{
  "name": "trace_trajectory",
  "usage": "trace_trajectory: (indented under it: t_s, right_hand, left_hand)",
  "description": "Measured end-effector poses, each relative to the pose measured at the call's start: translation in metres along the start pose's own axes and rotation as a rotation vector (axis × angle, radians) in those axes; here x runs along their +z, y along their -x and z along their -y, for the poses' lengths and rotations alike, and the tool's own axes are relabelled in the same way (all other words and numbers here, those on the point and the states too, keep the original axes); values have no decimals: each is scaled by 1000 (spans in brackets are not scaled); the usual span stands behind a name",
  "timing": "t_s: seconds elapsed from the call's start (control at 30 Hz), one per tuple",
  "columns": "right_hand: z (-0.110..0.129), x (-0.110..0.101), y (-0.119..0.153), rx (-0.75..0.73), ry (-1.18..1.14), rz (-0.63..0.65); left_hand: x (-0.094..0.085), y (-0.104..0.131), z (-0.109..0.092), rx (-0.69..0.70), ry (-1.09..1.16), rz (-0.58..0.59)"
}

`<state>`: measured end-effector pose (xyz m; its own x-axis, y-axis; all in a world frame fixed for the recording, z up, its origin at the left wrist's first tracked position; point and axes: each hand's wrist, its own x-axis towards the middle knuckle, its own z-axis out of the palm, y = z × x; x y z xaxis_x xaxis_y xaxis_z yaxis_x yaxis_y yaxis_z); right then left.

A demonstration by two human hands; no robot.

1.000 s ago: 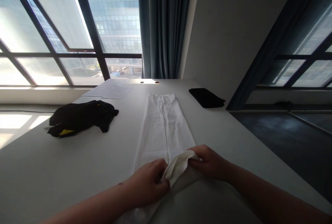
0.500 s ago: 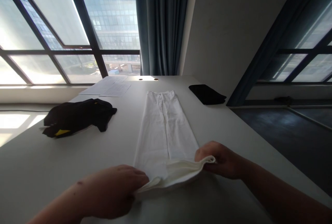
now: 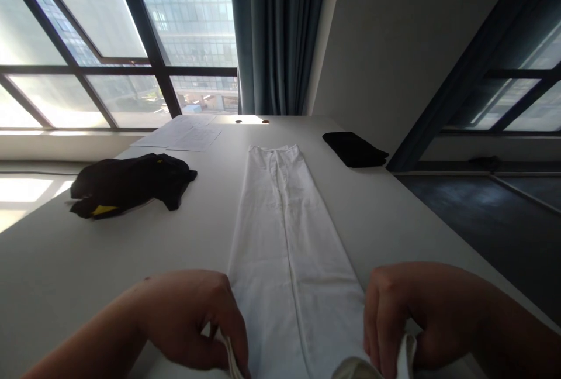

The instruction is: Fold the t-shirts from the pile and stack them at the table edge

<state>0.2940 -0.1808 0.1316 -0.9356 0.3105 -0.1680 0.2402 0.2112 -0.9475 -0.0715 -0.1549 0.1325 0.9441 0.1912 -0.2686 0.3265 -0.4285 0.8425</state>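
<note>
While my left hand (image 3: 199,317) and right hand (image 3: 416,314) pinch the white trousers (image 3: 260,238) in their fingers, I take this for straightening; the next move needs even tension.

on my screen i'm seeing a crumpled black cloth bundle with a yellow patch (image 3: 131,183) lying on a white table (image 3: 109,250), white paper sheets (image 3: 193,138) resting beyond it, a folded black cloth (image 3: 355,150) sitting rightward, and a pleated blue-grey curtain (image 3: 276,40) hanging beside dark-framed windows (image 3: 160,69).
</note>
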Motion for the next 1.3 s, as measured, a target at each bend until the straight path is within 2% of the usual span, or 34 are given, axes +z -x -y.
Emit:
trace_trajectory:
  t_s: [0.07, 0.1, 0.17, 0.27, 0.37, 0.47, 0.53, 0.63, 0.87, 1.03, 1.13, 1.3]
  right_hand:
    - [2, 2, 1, 10, -11, 55]
    - [1, 2, 2, 4, -6, 62]
    - [-6, -2, 7, -26, 19, -5]
    - [-24, -18, 15, 7, 68, -272]
    - [-49, -38, 18, 161, 56, -637]
    - [-73, -51, 6, 268, 90, -901]
    - [-87, -54, -6, 371, 238, -973]
    - [-101, -53, -19, 455, 469, -977]
    - [-116, -57, -18, 319, 625, -953]
    - [-118, -60, -16, 290, 768, -983]
    - [-116, -59, -16, 359, 810, -1023]
    - [-114, -57, -16, 430, 684, -993]
  left_hand:
    - [5, -5, 2, 34, 52, 27]
    - [8, -8, 3, 46, 75, -6]
    - [13, -13, 10, 35, 128, -171]
    - [16, -22, 30, -52, 251, -567]
    - [9, -32, 58, -143, 233, -919]
    - [-2, -41, 85, -296, 27, -1090]
    - [-9, -46, 98, -386, -109, -1095]
    - [-15, -51, 109, -412, -228, -1051]
    - [-18, -50, 117, -359, -360, -1013]
    - [-21, -35, 119, -497, -381, -956]
    - [-21, -30, 117, -554, -352, -940]
    - [-20, -33, 118, -517, -305, -978]
